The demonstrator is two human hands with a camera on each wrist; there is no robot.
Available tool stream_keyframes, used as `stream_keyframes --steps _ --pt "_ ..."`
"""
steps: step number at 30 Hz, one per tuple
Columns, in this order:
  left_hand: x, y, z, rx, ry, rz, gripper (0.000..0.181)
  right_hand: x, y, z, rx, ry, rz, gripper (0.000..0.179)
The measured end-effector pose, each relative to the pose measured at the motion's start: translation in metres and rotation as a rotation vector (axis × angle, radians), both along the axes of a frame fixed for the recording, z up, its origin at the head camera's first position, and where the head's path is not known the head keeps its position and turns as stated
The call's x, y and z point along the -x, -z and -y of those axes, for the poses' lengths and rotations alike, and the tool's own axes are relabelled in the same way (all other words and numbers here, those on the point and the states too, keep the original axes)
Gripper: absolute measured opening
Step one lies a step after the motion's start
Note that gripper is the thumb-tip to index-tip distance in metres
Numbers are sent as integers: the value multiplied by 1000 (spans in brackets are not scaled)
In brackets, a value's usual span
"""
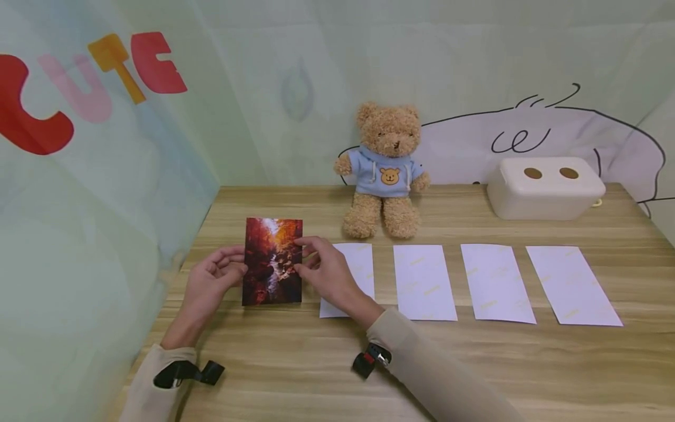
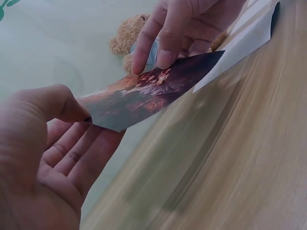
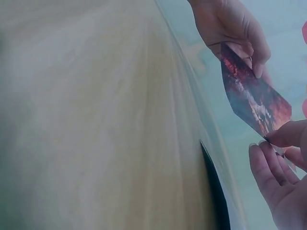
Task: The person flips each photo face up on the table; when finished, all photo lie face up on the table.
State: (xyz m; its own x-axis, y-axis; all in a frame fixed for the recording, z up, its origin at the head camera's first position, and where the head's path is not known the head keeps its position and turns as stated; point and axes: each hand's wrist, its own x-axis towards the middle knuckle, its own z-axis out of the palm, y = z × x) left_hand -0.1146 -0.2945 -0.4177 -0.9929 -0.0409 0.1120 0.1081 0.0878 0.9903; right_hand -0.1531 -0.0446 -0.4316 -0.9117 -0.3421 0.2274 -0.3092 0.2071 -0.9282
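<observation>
A photo print point(image 1: 272, 264) of a stream among red and orange autumn trees is held up over the left part of the table. My left hand point(image 1: 213, 278) pinches its left edge between thumb and fingers. At the opposite edge, my right hand point(image 1: 332, 272) pinches it the same way. In the left wrist view the print point(image 2: 148, 91) is raised off the wood and slightly bent, its picture side up. Beneath my right hand lies a white sheet point(image 1: 358, 264), partly covered by that hand and wrist.
Three more white sheets point(image 1: 425, 284) with faint yellow marks lie in a row to the right on the wooden table point(image 1: 295, 363). Behind them sits a teddy bear point(image 1: 387, 170) in a blue hoodie. A cream box point(image 1: 545, 190) with two round holes stands at the back right.
</observation>
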Motion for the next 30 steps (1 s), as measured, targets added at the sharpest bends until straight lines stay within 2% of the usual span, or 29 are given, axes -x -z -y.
stream_keyframes --steps 8,16,25,30 --pt "4 4 6 63 21 -29 56 -1 3 4 -4 -9 52 46" --pt "3 7 7 272 -4 -24 42 -2 5 6 -46 -14 100 49" --pt "4 11 9 398 12 12 42 -2 7 7 -134 -47 122 55" --pt "7 14 12 472 16 39 42 -3 8 9 -181 -58 91 56"
